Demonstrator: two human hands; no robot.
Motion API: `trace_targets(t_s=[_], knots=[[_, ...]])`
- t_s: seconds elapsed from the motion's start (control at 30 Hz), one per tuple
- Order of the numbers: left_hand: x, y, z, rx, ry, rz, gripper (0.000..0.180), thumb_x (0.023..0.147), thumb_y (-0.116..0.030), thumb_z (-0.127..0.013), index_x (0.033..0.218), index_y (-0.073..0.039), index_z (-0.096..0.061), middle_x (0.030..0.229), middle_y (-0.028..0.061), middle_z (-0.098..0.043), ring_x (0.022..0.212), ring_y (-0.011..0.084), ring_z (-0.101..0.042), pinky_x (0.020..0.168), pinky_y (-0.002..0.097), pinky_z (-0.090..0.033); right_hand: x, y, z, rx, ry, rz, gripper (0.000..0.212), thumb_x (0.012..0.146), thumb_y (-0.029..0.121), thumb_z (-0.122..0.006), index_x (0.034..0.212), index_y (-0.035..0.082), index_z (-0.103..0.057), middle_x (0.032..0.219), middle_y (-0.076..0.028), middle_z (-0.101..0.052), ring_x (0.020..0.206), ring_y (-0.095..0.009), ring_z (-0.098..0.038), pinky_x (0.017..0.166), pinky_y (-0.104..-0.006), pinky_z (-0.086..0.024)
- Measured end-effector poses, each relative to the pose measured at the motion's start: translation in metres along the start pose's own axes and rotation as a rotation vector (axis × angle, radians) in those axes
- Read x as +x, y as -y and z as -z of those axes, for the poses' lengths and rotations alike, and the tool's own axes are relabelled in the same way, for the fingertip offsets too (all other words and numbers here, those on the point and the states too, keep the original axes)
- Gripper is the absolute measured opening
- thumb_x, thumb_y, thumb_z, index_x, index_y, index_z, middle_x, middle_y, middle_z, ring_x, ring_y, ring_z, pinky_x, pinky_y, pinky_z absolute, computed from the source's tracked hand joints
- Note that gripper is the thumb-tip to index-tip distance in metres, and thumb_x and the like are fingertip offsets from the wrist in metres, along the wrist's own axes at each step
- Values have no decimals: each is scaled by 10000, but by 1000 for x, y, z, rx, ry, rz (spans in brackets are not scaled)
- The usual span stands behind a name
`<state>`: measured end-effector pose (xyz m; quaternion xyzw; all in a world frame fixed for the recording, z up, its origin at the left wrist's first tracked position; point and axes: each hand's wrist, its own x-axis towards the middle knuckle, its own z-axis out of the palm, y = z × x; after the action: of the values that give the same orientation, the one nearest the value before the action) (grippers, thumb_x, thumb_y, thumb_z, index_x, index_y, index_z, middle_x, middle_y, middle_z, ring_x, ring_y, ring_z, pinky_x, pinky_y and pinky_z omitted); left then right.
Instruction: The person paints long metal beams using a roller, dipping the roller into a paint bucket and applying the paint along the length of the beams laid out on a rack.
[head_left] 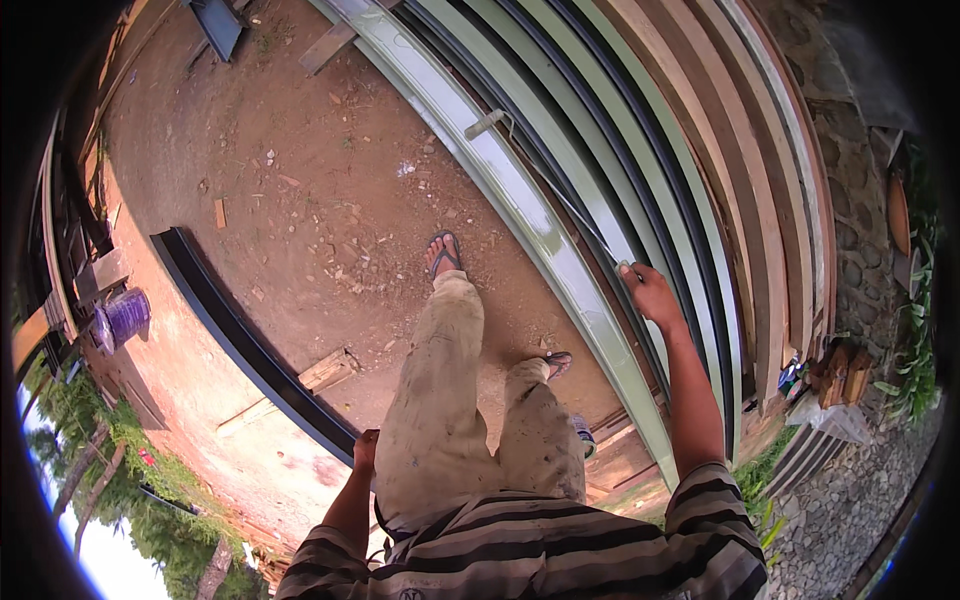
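My right hand (652, 296) is closed around the handle of a small paint roller (484, 124). Its thin rod runs from my fist up and to the left. The roller's sleeve rests on a long pale green metal beam (540, 222), whose top has a shiny, whitish, wet-looking stretch. My left hand (366, 450) hangs beside my left thigh, close to the near end of a dark metal channel (250, 345) on the ground. Its fingers are mostly hidden, so I cannot make out whether anything is in them.
Right of the beam lie several more green and dark metal lengths (610, 150), then brown beams (765, 200) and a stone wall (850, 180). Wood scraps (328, 370) lie on the dirt ground (300, 130). A purple roll (122, 320) stands at far left, and a container (583, 437) beside my right leg.
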<state>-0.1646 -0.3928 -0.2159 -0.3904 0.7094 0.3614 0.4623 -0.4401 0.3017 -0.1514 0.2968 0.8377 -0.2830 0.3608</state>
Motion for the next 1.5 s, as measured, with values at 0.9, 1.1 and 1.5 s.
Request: trace_targets(t_s=[0.9, 1.1, 1.5], knots=[[8, 59, -50, -331, -7, 46, 341, 930, -317, -610, 1112, -50, -721, 998, 189, -741, 928, 272, -716, 811, 369, -545, 134, 358, -33, 271, 171, -50, 528, 998, 519, -511, 742, 58, -528, 591, -40, -480, 444, -143, -417, 405, -344, -335], [14, 99, -49, -474, 3, -34, 305, 957, -254, -584, 1108, -20, -708, 1002, 148, -742, 918, 280, -702, 818, 370, -543, 26, 211, -33, 251, 136, -26, 533, 1003, 509, -514, 762, 35, -559, 547, -45, -473, 423, -155, -426, 398, -358, -335], [-95, 46, 48, -341, -39, -113, 377, 1007, -331, -549, 1281, -72, -558, 1033, 97, -685, 822, 183, -634, 646, 310, -487, -172, -113, -51, 114, 36, -101, 605, 986, 530, -520, 659, 24, -570, 529, -76, -512, 443, -180, -499, 429, -379, -404]])
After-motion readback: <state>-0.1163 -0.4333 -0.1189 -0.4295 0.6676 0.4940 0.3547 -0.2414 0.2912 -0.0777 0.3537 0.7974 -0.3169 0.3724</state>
